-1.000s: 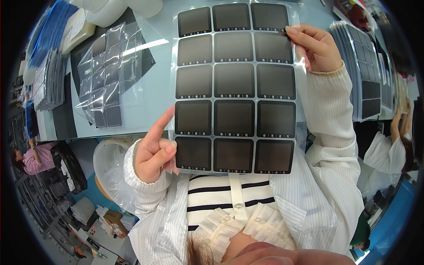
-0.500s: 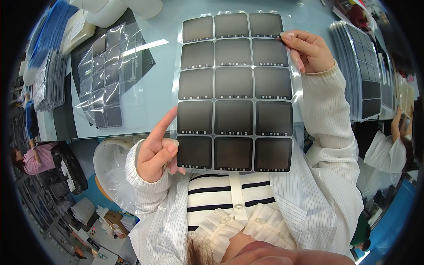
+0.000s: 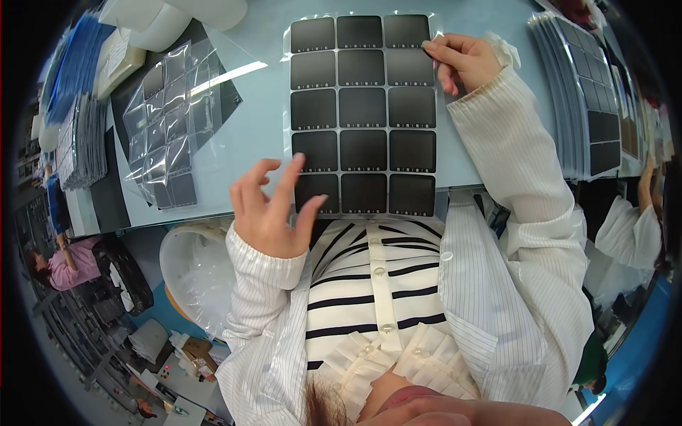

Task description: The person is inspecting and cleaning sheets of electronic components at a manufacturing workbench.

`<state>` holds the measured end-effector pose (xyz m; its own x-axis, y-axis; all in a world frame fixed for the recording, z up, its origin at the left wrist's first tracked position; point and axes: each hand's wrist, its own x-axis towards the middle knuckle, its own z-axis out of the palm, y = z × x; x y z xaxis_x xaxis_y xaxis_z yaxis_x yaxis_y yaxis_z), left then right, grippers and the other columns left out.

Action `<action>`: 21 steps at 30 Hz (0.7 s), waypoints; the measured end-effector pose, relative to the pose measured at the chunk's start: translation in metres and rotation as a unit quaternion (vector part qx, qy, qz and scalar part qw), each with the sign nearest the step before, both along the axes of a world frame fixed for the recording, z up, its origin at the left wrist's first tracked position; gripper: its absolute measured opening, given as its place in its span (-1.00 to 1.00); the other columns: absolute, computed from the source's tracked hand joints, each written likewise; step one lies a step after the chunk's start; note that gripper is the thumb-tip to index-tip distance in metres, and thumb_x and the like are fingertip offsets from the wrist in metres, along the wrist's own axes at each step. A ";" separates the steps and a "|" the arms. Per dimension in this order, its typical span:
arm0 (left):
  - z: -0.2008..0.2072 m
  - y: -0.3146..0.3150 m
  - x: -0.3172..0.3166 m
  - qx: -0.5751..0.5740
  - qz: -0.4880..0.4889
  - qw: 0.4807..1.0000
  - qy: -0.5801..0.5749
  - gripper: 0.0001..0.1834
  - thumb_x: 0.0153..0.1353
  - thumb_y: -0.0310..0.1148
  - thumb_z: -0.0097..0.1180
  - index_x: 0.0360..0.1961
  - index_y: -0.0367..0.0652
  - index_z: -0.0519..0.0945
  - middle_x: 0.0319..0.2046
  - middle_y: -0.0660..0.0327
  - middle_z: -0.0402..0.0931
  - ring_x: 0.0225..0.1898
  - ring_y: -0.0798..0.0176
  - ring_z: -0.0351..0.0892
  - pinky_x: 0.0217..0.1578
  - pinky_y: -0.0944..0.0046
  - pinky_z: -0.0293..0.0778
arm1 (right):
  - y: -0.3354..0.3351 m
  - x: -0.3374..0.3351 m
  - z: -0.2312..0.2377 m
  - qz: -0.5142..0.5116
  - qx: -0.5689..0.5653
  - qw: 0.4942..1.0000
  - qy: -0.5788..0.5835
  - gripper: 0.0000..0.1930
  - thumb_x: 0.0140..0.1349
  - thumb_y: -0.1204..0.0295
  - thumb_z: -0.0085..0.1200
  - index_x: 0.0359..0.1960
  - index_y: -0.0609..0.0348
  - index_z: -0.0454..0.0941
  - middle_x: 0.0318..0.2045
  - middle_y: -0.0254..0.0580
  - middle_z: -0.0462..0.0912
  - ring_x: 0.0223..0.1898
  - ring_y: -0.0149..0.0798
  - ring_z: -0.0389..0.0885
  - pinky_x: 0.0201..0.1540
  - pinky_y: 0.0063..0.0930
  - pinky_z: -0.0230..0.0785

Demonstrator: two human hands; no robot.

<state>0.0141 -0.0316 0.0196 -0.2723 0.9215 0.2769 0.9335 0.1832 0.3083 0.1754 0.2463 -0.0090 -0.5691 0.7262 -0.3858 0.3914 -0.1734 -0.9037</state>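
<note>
A clear plastic sheet (image 3: 363, 108) bearing rows of dark rectangular panels, three across, lies at the table's near edge in front of me. Its upper right edge is pinched between the thumb and fingers of my right hand (image 3: 469, 64). My left hand (image 3: 273, 211) is open at the lower left corner, thumb and index finger spread over the dark panels. Whether those fingertips touch the sheet I cannot tell.
Similar sheets (image 3: 162, 131) in loose clear film lie on the left over a black sheet. Upright stacks stand at the far left (image 3: 84, 142) and right (image 3: 593, 106). A white bin (image 3: 202, 273) lined with clear plastic is below the table edge. Other people work at both sides.
The sheet has gone down and away from me onto the table. My left hand has let go of its lower left edge and spread its fingers; my right hand still grips the upper right edge.
</note>
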 end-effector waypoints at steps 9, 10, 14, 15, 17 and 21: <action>-0.020 0.007 0.011 -0.047 -0.137 0.989 0.042 -0.38 -0.13 0.08 0.23 -0.01 0.05 0.53 -0.01 -0.02 0.32 -0.02 -0.07 0.29 -0.03 0.11 0.29 | -0.005 -0.003 0.005 -0.022 0.003 1.000 -0.002 -0.79 0.23 0.32 0.03 -0.36 0.23 0.52 -0.80 -0.35 0.44 -0.82 -0.54 0.32 -0.72 -0.74 0.17; -0.022 0.005 0.012 -0.040 -0.129 0.990 0.047 -0.37 -0.12 0.10 0.22 -0.01 0.06 0.53 -0.01 -0.02 0.33 -0.01 -0.08 0.28 -0.02 0.11 0.28 | -0.005 -0.002 0.006 -0.024 0.003 1.000 -0.002 -0.79 0.23 0.32 0.03 -0.36 0.23 0.52 -0.80 -0.35 0.44 -0.82 -0.54 0.32 -0.72 -0.74 0.17; -0.025 -0.001 0.015 -0.033 -0.108 0.992 0.057 -0.32 -0.11 0.10 0.22 0.02 -0.05 0.50 0.02 -0.04 0.32 0.03 -0.10 0.26 0.03 0.09 0.25 | -0.005 0.000 0.005 0.000 -0.003 1.000 0.002 -0.77 0.23 0.31 0.02 -0.37 0.28 0.49 -0.76 -0.34 0.45 -0.78 -0.56 0.38 -0.71 -0.72 0.23; -0.023 -0.003 0.017 -0.033 -0.109 0.992 0.058 -0.32 -0.11 0.10 0.22 0.02 -0.05 0.50 0.02 -0.04 0.32 0.03 -0.10 0.26 0.03 0.09 0.25 | -0.005 0.000 0.005 -0.001 -0.005 1.000 0.006 -0.76 0.23 0.30 0.01 -0.37 0.28 0.49 -0.76 -0.34 0.45 -0.78 -0.56 0.38 -0.71 -0.72 0.23; -0.018 -0.005 0.020 -0.048 -0.073 0.996 0.012 -0.25 -0.12 0.09 0.25 0.03 -0.19 0.46 0.08 -0.07 0.29 0.10 -0.14 0.21 0.05 0.07 0.23 | -0.004 0.000 0.004 0.000 0.004 1.000 -0.003 -0.76 0.24 0.30 0.01 -0.37 0.27 0.49 -0.76 -0.34 0.45 -0.78 -0.56 0.38 -0.72 -0.72 0.22; -0.028 -0.008 0.020 -0.021 -0.079 0.997 -0.003 -0.28 -0.08 -0.05 0.26 0.03 -0.34 0.42 0.11 -0.10 0.27 0.15 -0.13 0.21 0.07 0.07 0.22 | -0.001 0.001 0.001 0.009 0.005 1.000 -0.020 -0.67 0.24 0.17 0.00 -0.37 0.25 0.50 -0.77 -0.33 0.45 -0.79 -0.56 0.37 -0.72 -0.73 0.20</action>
<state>0.0340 -0.0395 -0.0084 -0.1237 0.9640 0.2352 0.9501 0.0467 0.3084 0.1767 0.2451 -0.0077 -0.5656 0.7199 -0.4023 0.4310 -0.1578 -0.8884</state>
